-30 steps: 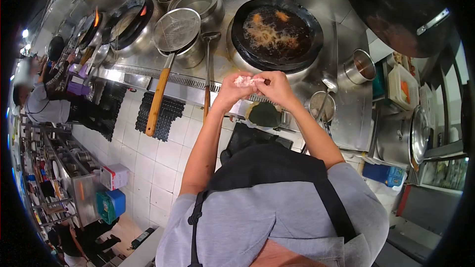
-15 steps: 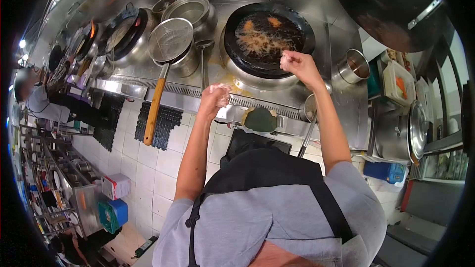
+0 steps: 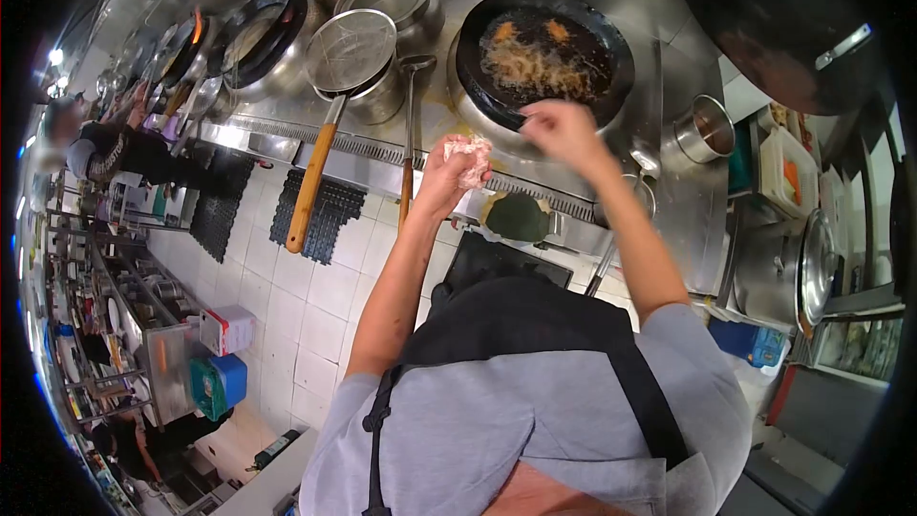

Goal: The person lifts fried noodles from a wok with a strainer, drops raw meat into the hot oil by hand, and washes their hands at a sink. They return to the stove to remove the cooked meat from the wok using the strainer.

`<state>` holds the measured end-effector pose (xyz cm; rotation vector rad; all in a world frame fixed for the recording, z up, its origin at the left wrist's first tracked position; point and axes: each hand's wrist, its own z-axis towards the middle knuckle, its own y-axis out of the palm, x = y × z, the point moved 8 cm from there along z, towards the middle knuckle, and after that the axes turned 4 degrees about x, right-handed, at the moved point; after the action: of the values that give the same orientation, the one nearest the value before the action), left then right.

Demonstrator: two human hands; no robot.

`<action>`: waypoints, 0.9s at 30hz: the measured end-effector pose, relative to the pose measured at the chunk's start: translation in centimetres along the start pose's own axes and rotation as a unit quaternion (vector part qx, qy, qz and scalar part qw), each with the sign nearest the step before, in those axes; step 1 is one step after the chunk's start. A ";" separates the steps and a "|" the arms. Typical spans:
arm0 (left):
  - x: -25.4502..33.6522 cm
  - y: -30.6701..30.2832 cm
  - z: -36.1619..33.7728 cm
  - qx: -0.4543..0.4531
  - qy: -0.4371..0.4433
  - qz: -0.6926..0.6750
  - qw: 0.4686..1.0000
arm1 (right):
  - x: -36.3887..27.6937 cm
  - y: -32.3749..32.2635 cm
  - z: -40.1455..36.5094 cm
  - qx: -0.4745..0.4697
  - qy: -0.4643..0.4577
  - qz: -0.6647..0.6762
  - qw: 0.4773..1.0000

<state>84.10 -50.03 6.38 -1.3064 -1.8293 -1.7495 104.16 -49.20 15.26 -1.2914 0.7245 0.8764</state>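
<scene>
My left hand is closed around a clump of pale pink, wet-looking raw meat, held over the stove's front edge. At the near rim of a black wok is my right hand, blurred, with its fingers curled together; whatever they hold cannot be made out. Dark oil bubbles in the wok, with pale frying pieces in the middle and two orange-brown pieces toward the far side.
Left of the wok, a wire strainer with a wooden handle rests across a metal pot, beside a ladle. A steel pot stands on the right. A large dark wok hangs at upper right. Another person stands far left.
My right hand has moved down and back toward the near rim of the wok. My left hand has turned, showing more of the meat. Frying pieces have spread in the oil. The view shifted slightly.
</scene>
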 end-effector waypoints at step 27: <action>0.9 3.7 -0.9 -0.084 -0.005 0.054 0.995 | 1.4 1.2 -0.5 -0.035 -0.021 0.026 0.999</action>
<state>86.04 -51.07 9.60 -1.4513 -1.6130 -1.8737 103.81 -49.39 13.34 -1.3170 0.7024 0.9750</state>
